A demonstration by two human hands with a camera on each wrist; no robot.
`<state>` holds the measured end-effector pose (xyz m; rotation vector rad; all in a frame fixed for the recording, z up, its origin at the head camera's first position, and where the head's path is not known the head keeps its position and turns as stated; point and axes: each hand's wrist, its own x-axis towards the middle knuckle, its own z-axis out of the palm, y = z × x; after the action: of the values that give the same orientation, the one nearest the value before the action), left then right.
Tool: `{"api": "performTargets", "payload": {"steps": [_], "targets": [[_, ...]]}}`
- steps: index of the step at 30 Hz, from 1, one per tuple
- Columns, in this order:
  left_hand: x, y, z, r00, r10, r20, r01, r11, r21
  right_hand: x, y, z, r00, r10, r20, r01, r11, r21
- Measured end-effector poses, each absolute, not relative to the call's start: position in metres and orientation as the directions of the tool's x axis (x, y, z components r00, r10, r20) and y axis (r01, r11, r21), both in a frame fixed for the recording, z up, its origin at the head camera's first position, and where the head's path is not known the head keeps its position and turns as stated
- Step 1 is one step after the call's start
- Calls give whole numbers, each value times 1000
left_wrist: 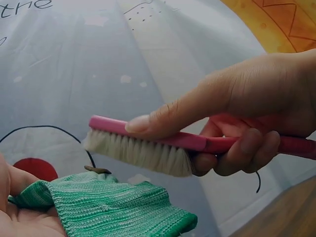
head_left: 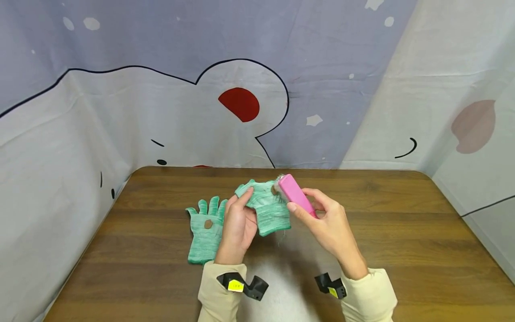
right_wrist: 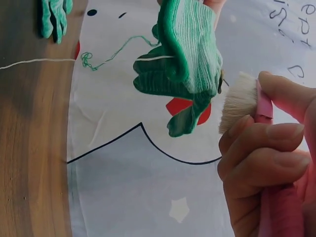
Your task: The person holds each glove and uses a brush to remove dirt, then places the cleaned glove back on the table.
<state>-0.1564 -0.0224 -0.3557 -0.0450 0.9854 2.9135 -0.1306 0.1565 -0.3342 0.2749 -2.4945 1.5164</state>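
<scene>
My left hand (head_left: pixel 238 229) holds a green knit glove (head_left: pixel 272 215) above the table, thumb on top of it and cuff hanging to the right. A small brown lump (left_wrist: pixel 97 170) sticks up from the glove. A pink brush (head_left: pixel 297 195) is gripped by my right hand (head_left: pixel 333 227), its thumb along the brush's back. The pale bristles (left_wrist: pixel 138 152) face the glove close by the brown lump; both wrist views show a narrow gap between them. Loose threads trail from the cuff in the right wrist view. My left palm is partly hidden by the glove.
A second green glove (head_left: pixel 201 246) lies flat on the wooden table (head_left: pixel 132 250), left of my left hand, with a brown spot (head_left: pixel 208 224) on it. Behind the table hangs a printed cloth (head_left: pixel 322 98), with more cloth along both sides.
</scene>
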Motion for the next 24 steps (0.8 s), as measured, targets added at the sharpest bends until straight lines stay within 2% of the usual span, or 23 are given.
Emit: {"api": "performTargets", "payload": {"steps": [8,24], "targets": [[-157,-22,-357,-998,42,-48,-63,-786,615,-131,152,-337,-937,-61,343,-319,546,-774],[-159,-23,-357,-994,-5,-107,-57,-824,564,-133,155,-339,-961,-35,275,-247,560,-791]]}}
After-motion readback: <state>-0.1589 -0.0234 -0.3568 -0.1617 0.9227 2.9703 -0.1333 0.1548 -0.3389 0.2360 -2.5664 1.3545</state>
